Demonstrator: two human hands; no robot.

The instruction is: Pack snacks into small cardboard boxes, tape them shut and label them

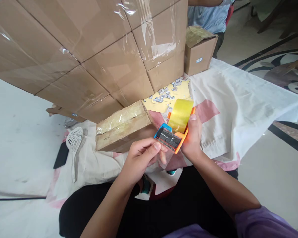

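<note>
Tape dispenser (169,138): raised near the box (121,125)
Tape (180,115): yellow roll seated in it
Right hand (192,135): curled round its orange side
Left hand (144,153): fingers and thumb pinched, apparently on the tape's end
Pinch: best kept flat and even, dispenser steady

Head-worn view, forward and down, near the fingers (145,143)

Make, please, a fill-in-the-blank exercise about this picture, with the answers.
1. The right hand holds a dispenser carrying a roll of ____.
2. To the left of the left hand lies a skimmer coloured ____.
3. Small pieces lie on a sheet coloured ____.
4. The tall stack consists of cardboard ____.

Missing words: tape; white; yellow; boxes.
</note>
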